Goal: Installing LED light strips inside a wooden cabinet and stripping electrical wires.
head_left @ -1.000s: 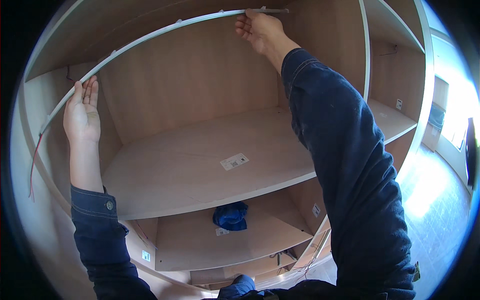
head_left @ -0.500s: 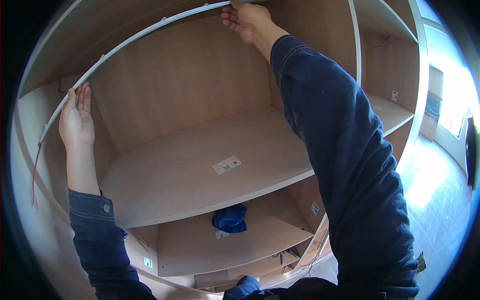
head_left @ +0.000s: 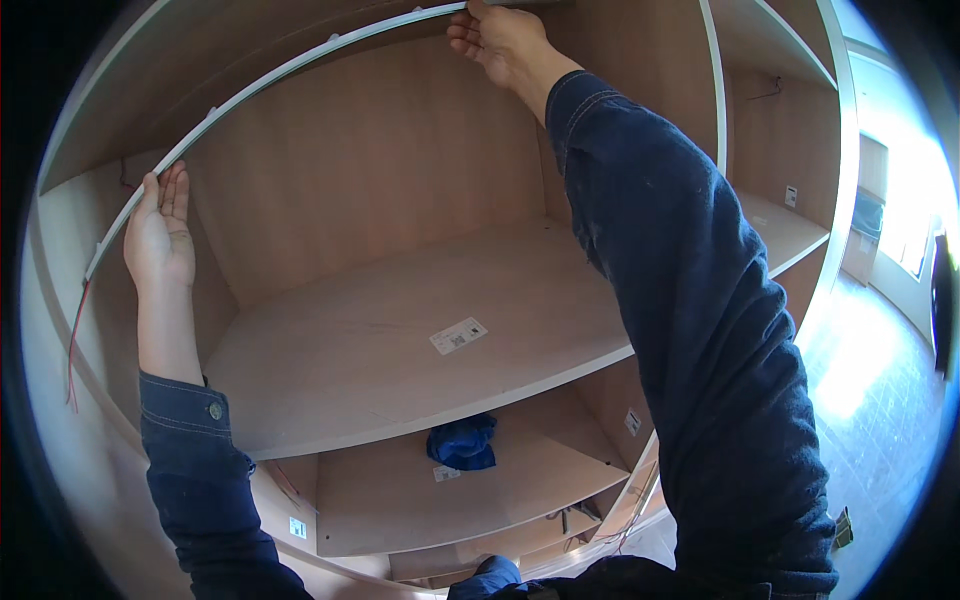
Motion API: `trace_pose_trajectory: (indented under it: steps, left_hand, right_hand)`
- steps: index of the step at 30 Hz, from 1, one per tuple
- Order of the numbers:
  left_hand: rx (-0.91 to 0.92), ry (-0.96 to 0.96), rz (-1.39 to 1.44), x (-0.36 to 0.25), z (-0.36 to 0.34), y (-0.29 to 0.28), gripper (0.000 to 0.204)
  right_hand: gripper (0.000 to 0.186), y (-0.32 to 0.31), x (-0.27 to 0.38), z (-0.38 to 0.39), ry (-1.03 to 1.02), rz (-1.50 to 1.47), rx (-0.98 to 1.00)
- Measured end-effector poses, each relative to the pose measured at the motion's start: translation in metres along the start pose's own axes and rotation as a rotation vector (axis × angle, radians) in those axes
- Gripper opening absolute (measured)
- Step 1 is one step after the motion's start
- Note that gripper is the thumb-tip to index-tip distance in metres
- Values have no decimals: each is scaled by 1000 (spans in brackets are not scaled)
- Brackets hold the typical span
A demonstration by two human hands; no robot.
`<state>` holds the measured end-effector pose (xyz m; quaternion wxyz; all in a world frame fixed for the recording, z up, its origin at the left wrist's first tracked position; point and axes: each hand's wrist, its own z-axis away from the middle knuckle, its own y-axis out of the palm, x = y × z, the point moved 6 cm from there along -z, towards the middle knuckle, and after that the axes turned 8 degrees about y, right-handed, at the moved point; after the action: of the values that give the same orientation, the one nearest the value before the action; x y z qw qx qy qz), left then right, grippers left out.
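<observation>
A long white strip (head_left: 270,78) runs beneath the upper board near the front of an open wooden cabinet. My left hand (head_left: 163,225) holds it near its left end from below, thumb on the front and fingers stretched up behind. My right hand (head_left: 500,42) grips the strip near the top centre, thumb against it and other fingers loosely curled. A thin red-and-dark wire (head_left: 77,335) hangs from the strip's left end. Below my hands lies a wide shelf (head_left: 380,370) with a white label (head_left: 458,335).
A blue bundle (head_left: 462,440) lies on a lower shelf (head_left: 380,510). Smaller side compartments (head_left: 780,150) with dangling wires stand at right, behind my right arm. Beyond are a bright doorway or window (head_left: 905,200) and a shiny floor (head_left: 860,390).
The view has shifted slightly, so the cabinet sits a little further left and my right hand higher in the picture. Both hands remain on the strip, with little other movement.
</observation>
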<state>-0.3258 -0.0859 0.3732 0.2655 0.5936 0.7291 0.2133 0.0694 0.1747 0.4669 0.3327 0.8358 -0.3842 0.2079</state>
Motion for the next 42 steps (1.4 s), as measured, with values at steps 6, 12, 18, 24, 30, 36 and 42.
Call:
trace_pose_trajectory:
  steps: [6,12,18,24,30,36,42]
  left_hand:
    - [-38,-25,19,3,3,6,25]
    - [-16,-7,-2,2,-3,-4,25]
    - [-35,11,-86,-3,6,13,20]
    - [-65,44,36,-22,7,22,24]
    - [-55,49,-9,-5,11,24,25]
    - [-28,77,10,16,-9,13,25]
    - [-93,65,-64,8,9,42,29]
  right_hand:
    - [25,-6,11,-1,-7,8,-13]
    - [26,6,10,5,-7,16,19]
    - [25,23,5,-13,87,-32,220]
    - [23,26,12,-20,73,-30,212]
    - [22,13,-17,-26,73,-30,215]
    - [23,8,-43,-48,84,-48,259]
    - [25,-1,-53,-44,83,-86,187]
